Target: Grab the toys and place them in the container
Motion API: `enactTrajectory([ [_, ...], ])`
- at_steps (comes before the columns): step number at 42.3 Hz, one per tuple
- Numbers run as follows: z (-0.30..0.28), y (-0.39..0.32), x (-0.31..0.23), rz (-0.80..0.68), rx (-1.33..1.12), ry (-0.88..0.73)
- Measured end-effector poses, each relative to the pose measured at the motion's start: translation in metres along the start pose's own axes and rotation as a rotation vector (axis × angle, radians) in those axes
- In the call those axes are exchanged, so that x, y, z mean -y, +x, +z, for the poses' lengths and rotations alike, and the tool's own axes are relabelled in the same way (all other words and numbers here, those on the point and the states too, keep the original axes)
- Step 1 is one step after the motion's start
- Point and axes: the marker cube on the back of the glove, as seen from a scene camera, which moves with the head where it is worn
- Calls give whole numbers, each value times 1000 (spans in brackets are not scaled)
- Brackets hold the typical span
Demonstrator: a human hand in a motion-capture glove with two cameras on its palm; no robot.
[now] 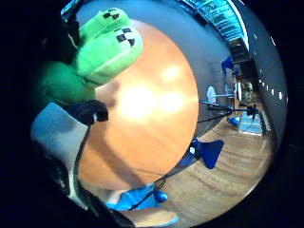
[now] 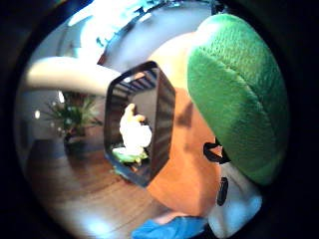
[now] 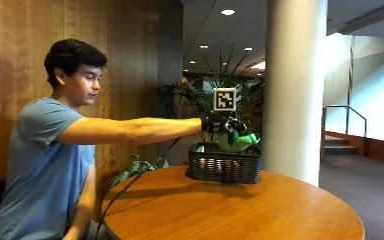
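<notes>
In the outside view my gloved right hand (image 3: 220,125) is stretched out over the dark wire basket (image 3: 224,165) at the far side of the round wooden table (image 3: 245,210). Its fingers grip a green plush toy (image 3: 235,141), which hangs just above the basket's rim. That green plush (image 1: 102,50) has checkered black eyes and fills much of the little finger side palm view; the same green plush (image 2: 239,99) lies close to the palm in the thumb side view. Inside the basket (image 2: 162,107) lies a white and yellow toy (image 2: 133,132) on something green.
A wide white pillar (image 3: 295,90) rises right behind the basket, and a potted plant (image 3: 212,95) stands beyond it. Wood panelling runs along the wall behind the person. The tabletop (image 1: 152,123) reaches its near edge, with blue chairs (image 1: 206,152) on the floor beyond.
</notes>
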Motion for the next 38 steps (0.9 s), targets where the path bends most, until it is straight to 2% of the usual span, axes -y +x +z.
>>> enactTrajectory([
  [3, -25, -14, -2, 37, 2, 37],
  [7, -56, -42, -8, -12, 26, 87],
  [12, -84, -82, -9, 69, 49, 117],
  [16, -97, -114, -15, -27, 74, 129],
  [20, -97, -138, -19, -101, 61, 119],
  [23, -93, -159, -17, -68, 63, 111],
  [28, -80, -145, -28, -215, 87, 100],
  [34, -66, -153, -34, -211, 174, 76],
  [38, -56, -168, -35, -190, 185, 3],
])
